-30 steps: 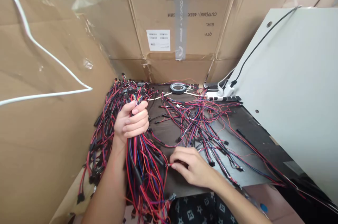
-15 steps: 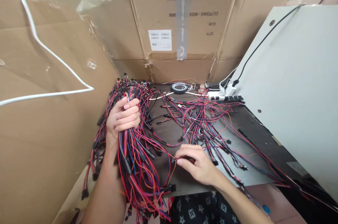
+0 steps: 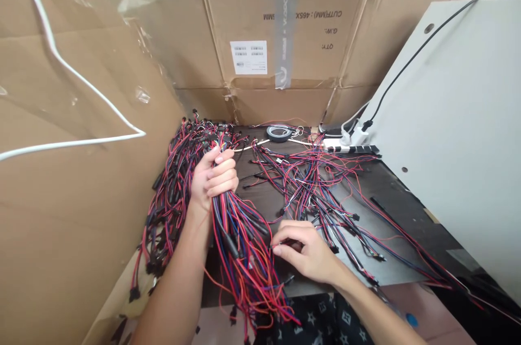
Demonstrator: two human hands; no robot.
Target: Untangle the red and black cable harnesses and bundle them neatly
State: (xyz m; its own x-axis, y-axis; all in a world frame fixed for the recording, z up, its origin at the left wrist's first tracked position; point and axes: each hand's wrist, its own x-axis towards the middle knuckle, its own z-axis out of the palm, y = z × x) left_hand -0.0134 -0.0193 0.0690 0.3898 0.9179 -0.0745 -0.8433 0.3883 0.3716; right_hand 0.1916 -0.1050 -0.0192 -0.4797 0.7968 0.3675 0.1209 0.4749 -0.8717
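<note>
My left hand is closed around a thick bundle of red, blue and black wires, which hangs down past the table edge. My right hand lies over the dark tabletop, its fingertips pinching a small black wire connector, mostly hidden by the fingers. A loose tangle of thin red and black wires spreads just beyond that hand. Another mass of wires with black plugs lies to the left of my left forearm, draped over the table's left side.
A roll of black tape and a white power strip stand at the table's back. Cardboard sheets with clear plastic rise on the left, a large carton stands behind, and a pale panel borders the right.
My left hand has moved right across the table, carrying the wire bundle with it. My right hand has stayed in nearly the same place, still pinching at the wires.
</note>
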